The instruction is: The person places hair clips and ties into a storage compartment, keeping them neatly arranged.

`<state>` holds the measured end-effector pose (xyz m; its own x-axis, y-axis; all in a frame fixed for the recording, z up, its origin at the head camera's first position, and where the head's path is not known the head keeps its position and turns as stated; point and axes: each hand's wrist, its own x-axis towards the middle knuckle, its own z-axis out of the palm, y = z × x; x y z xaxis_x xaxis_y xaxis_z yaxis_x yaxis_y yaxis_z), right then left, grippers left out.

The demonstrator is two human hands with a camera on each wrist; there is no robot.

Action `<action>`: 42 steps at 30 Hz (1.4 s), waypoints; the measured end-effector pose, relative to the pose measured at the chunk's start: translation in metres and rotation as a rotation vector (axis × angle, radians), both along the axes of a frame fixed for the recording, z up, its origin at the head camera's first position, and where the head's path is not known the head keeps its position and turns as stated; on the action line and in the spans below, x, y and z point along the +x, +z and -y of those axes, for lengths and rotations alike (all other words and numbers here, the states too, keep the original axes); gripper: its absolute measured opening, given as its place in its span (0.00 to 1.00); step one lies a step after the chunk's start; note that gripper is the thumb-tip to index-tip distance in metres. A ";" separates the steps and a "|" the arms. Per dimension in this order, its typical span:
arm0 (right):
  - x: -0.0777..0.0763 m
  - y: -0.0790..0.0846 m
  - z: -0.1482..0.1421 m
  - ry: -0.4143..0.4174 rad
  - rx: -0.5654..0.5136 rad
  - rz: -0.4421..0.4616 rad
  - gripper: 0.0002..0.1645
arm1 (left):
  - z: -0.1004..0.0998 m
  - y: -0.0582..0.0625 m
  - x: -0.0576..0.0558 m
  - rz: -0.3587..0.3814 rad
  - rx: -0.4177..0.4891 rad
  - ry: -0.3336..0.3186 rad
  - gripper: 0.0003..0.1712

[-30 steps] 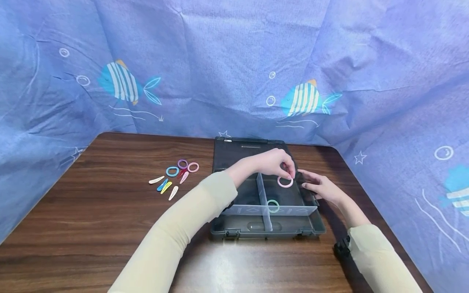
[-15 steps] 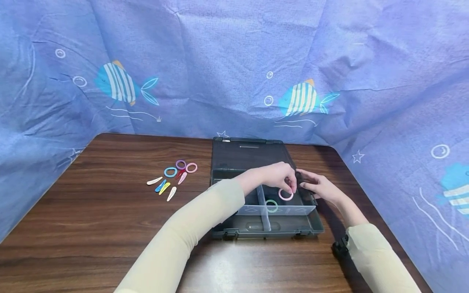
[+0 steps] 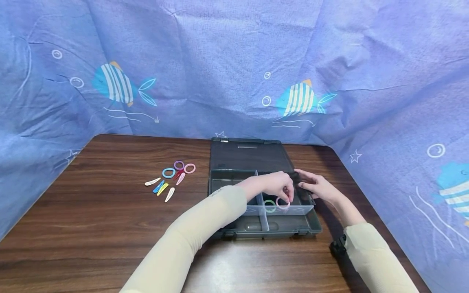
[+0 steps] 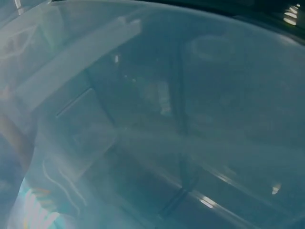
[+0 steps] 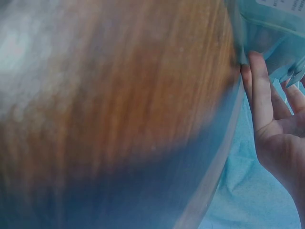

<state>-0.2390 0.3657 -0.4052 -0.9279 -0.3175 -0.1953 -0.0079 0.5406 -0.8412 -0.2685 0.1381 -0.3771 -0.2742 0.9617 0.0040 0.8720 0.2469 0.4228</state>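
Observation:
Over the back right compartment of a dark see-through organizer box (image 3: 264, 235), my left hand (image 3: 276, 184) pinches a pink hair tie (image 3: 282, 208) between thumb and fingers. The tie hangs low inside, just behind the clear cross divider (image 3: 293, 210). Beside it in the same compartment is a green hair tie (image 3: 271, 211). My right hand (image 3: 319, 188) rests against the box's right side near the hinge, its fingers (image 5: 260, 90) fairly straight along the outer wall. In the left wrist view, only smoky plastic and reflections show, not the hand.
Left of the box lie a blue hair tie (image 3: 168, 177), a purple one (image 3: 175, 167) and a pink one (image 3: 186, 171). Several snap hair clips (image 3: 169, 194) lie near them. The box lid (image 3: 245, 156) lies back on the wooden table (image 3: 91, 211), before a fish-patterned curtain (image 3: 220, 61).
My left hand has lowered the pink hair tie into the back right compartment, towards the cross divider and the green tie. The right hand keeps its place at the box's side.

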 end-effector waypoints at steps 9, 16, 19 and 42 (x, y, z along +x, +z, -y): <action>0.001 0.000 0.002 -0.006 -0.034 0.026 0.37 | 0.000 -0.009 0.000 -0.008 0.014 -0.031 0.04; 0.001 -0.001 0.001 -0.009 -0.030 0.026 0.37 | 0.002 -0.009 0.001 -0.001 0.034 -0.042 0.04; 0.001 -0.002 0.001 -0.012 -0.031 0.025 0.37 | 0.003 -0.007 0.001 0.011 0.047 -0.023 0.05; 0.002 -0.001 0.002 -0.025 0.004 0.025 0.37 | 0.028 0.025 0.013 0.119 0.025 0.016 0.08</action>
<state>-0.2370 0.3639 -0.4066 -0.9304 -0.2937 -0.2194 0.0262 0.5437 -0.8389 -0.2558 0.1106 -0.3521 -0.2895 0.9572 -0.0057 0.8114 0.2485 0.5290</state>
